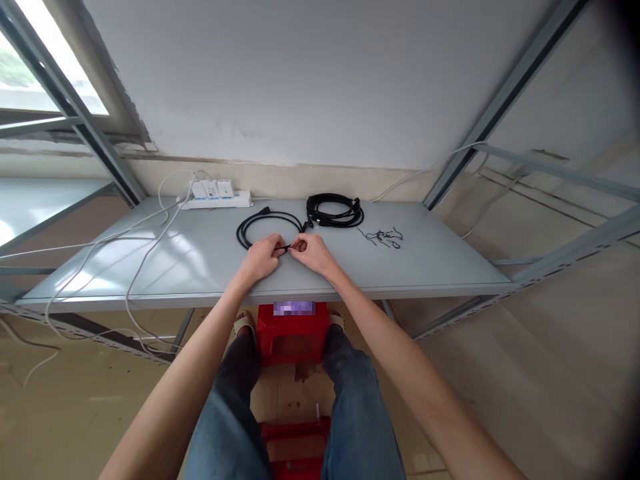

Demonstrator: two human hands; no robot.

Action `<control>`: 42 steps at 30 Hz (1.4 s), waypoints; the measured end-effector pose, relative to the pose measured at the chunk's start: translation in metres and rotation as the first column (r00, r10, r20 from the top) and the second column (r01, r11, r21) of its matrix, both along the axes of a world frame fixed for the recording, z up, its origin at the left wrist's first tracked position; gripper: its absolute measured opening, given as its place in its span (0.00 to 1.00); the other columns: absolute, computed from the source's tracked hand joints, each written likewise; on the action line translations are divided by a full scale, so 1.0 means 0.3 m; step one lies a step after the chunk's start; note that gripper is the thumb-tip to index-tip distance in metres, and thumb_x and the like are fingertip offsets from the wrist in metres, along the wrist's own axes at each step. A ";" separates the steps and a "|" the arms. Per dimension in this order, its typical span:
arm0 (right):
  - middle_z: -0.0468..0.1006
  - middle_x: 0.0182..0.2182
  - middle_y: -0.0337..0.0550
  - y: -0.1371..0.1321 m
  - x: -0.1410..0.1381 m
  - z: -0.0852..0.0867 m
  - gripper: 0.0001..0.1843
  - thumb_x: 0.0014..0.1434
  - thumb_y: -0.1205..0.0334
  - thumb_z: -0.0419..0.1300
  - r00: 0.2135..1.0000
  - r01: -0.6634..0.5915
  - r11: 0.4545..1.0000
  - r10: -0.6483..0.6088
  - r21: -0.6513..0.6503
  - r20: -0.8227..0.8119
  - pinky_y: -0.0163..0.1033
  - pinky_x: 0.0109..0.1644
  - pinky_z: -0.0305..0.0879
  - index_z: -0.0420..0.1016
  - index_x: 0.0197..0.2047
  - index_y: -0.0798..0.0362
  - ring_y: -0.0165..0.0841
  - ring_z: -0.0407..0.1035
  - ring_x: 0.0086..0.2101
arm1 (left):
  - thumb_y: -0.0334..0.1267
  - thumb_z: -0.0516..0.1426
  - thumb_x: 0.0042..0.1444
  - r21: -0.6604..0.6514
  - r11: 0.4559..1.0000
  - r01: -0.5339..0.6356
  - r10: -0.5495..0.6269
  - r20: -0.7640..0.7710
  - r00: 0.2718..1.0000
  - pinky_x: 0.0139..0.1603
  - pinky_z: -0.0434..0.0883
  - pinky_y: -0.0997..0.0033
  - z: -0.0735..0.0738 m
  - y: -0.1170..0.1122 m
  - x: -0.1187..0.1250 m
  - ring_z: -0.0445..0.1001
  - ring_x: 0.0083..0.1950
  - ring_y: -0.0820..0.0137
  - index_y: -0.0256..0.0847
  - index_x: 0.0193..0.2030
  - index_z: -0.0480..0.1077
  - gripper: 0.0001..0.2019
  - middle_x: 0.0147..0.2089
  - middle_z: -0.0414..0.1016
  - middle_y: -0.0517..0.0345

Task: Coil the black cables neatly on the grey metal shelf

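The label on the red stool is blurred, unreadable. The black cable coil is pinched at its near edge by the left hand and right hand, each grip narrow

Head-worn view, forward and down
The single camera sits above the person's lap, facing the white wall across the grey metal shelf, which lies near and fills the middle.

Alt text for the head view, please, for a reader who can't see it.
Two bare hands, left hand and right hand, pinch the near edge of a black cable loop on a grey shelf. Behind lie a bundled black cable, loose black ties and a white power strip.
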State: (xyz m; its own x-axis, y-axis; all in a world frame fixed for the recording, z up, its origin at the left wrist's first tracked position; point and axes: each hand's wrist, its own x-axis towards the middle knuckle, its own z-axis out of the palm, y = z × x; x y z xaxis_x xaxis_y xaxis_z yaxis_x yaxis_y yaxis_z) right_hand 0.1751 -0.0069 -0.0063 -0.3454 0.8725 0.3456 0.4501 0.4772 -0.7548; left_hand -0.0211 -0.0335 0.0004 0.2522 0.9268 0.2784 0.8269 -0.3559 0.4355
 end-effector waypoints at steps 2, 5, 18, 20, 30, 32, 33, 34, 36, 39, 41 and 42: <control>0.76 0.27 0.35 -0.012 -0.002 0.011 0.03 0.58 0.65 0.65 0.998 -0.010 0.999 0.007 0.047 0.057 0.34 0.36 0.60 0.75 0.34 0.52 0.30 0.67 0.29 | 0.31 0.55 0.64 0.005 1.000 0.003 -0.003 -0.001 1.000 0.47 0.69 0.62 0.000 -0.001 -0.001 0.78 0.49 0.57 0.45 0.46 0.71 0.07 0.48 0.81 0.51; 0.74 0.27 0.35 -0.036 -0.005 0.032 0.03 0.59 0.67 0.61 0.987 -0.021 0.993 0.002 0.119 0.163 0.34 0.36 0.56 0.73 0.34 0.51 0.30 0.65 0.29 | 0.31 0.54 0.65 0.012 1.000 0.013 -0.013 -0.001 1.000 0.47 0.68 0.62 -0.002 0.000 -0.002 0.78 0.49 0.57 0.46 0.45 0.71 0.07 0.48 0.81 0.51; 0.77 0.28 0.37 -0.038 -0.002 0.030 0.06 0.65 0.66 0.62 0.981 0.024 0.996 -0.041 0.090 0.190 0.35 0.36 0.55 0.77 0.35 0.51 0.30 0.66 0.29 | 0.31 0.53 0.65 0.002 1.000 0.000 0.000 -0.025 1.000 0.50 0.69 0.61 0.006 -0.011 0.000 0.77 0.51 0.57 0.45 0.46 0.71 0.08 0.49 0.81 0.50; 0.78 0.27 0.37 -0.031 0.000 0.029 0.06 0.65 0.66 0.63 0.990 0.016 0.999 -0.021 0.035 0.140 0.35 0.36 0.57 0.77 0.34 0.52 0.30 0.67 0.29 | 0.31 0.53 0.65 -0.006 1.000 0.000 0.000 -0.023 1.000 0.51 0.69 0.60 0.013 -0.017 0.002 0.77 0.51 0.57 0.45 0.46 0.71 0.08 0.50 0.81 0.49; 0.79 0.24 0.37 0.009 0.006 0.004 0.09 0.64 0.67 0.63 0.997 -0.080 0.990 0.080 -0.117 -0.002 0.33 0.38 0.65 0.78 0.31 0.54 0.30 0.73 0.29 | 0.31 0.53 0.65 -0.003 1.000 0.006 -0.006 -0.026 1.000 0.52 0.70 0.60 0.021 -0.023 0.002 0.78 0.52 0.56 0.45 0.45 0.70 0.07 0.49 0.81 0.49; 0.80 0.24 0.38 0.012 0.009 0.003 0.09 0.64 0.67 0.63 0.995 -0.098 0.988 0.097 -0.123 -0.014 0.34 0.39 0.66 0.79 0.31 0.54 0.30 0.74 0.29 | 0.31 0.53 0.65 0.001 1.000 -0.001 0.001 -0.031 1.000 0.51 0.70 0.60 0.019 -0.022 0.001 0.78 0.51 0.56 0.45 0.45 0.71 0.07 0.49 0.81 0.49; 0.80 0.25 0.38 0.013 0.010 0.002 0.08 0.64 0.68 0.62 0.994 -0.107 0.986 0.106 -0.127 -0.021 0.34 0.39 0.66 0.79 0.32 0.55 0.30 0.74 0.29 | 0.31 0.54 0.65 0.002 1.000 -0.005 0.005 -0.034 0.999 0.50 0.69 0.60 0.018 -0.022 0.001 0.78 0.51 0.56 0.45 0.45 0.71 0.07 0.49 0.81 0.49; 0.80 0.25 0.39 0.014 0.011 0.001 0.08 0.64 0.68 0.62 0.993 -0.115 0.985 0.112 -0.130 -0.029 0.34 0.39 0.67 0.80 0.33 0.55 0.31 0.74 0.29 | 0.31 0.54 0.65 0.003 1.000 -0.007 0.007 -0.037 0.999 0.50 0.69 0.60 0.017 -0.022 0.001 0.78 0.51 0.56 0.45 0.45 0.71 0.07 0.50 0.81 0.49; 0.81 0.25 0.40 0.016 0.011 -0.002 0.07 0.64 0.67 0.63 0.991 -0.134 0.982 0.129 -0.135 -0.044 0.34 0.39 0.67 0.80 0.34 0.56 0.31 0.74 0.29 | 0.31 0.54 0.65 0.001 1.000 -0.005 0.005 -0.041 0.999 0.50 0.69 0.61 0.016 -0.021 0.001 0.78 0.51 0.56 0.45 0.45 0.70 0.07 0.50 0.81 0.50; 0.82 0.26 0.41 0.019 0.008 -0.008 0.06 0.64 0.66 0.64 0.986 -0.157 0.978 0.149 -0.137 -0.070 0.34 0.39 0.67 0.81 0.34 0.56 0.31 0.74 0.29 | 0.31 0.53 0.65 0.008 1.000 -0.003 0.004 -0.040 0.999 0.49 0.69 0.61 0.013 -0.018 -0.001 0.78 0.51 0.56 0.45 0.45 0.70 0.07 0.49 0.81 0.50; 0.82 0.26 0.41 0.019 0.006 -0.009 0.06 0.63 0.66 0.64 0.984 -0.168 0.976 0.158 -0.137 -0.086 0.34 0.39 0.67 0.82 0.35 0.57 0.31 0.74 0.29 | 0.31 0.54 0.65 0.010 1.000 -0.007 0.007 -0.039 0.999 0.49 0.69 0.61 0.009 -0.014 -0.002 0.78 0.51 0.56 0.45 0.46 0.70 0.07 0.49 0.81 0.50; 0.82 0.26 0.40 0.018 0.006 -0.008 0.06 0.63 0.66 0.65 0.984 -0.166 0.978 0.155 -0.130 -0.084 0.34 0.39 0.66 0.82 0.35 0.57 0.31 0.73 0.29 | 0.31 0.54 0.65 0.008 1.000 -0.009 0.009 -0.038 0.999 0.49 0.69 0.61 0.007 -0.013 -0.003 0.78 0.51 0.56 0.45 0.46 0.70 0.07 0.49 0.81 0.50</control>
